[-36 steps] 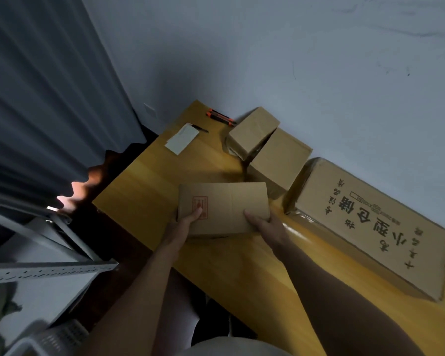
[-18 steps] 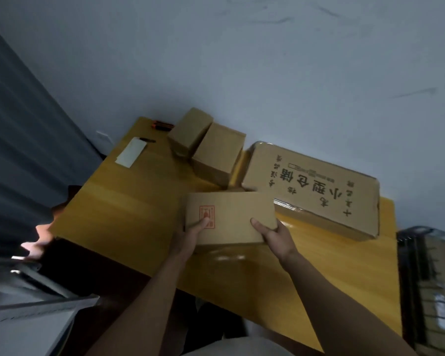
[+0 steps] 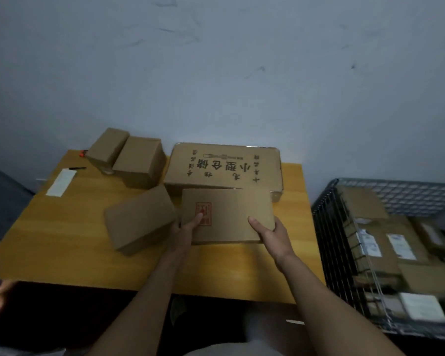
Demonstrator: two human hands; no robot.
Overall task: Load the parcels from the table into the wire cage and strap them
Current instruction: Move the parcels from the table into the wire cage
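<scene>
leftward, a plain box (image 3: 139,219) lies on the tabletop (image 3: 62,240); beside it the left hand (image 3: 184,228) and right hand (image 3: 272,235) grip the stamped parcel (image 3: 229,217) by its near corners, thumbs on top, over the tabletop; the wire cage (image 3: 328,227), with parcels inside, stands right.

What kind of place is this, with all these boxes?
Probably a small parcel storeroom or mailroom: plain cardboard parcels sit on a wooden table, a wire cage beside it holds labelled parcels, and the wall is bare.
</scene>
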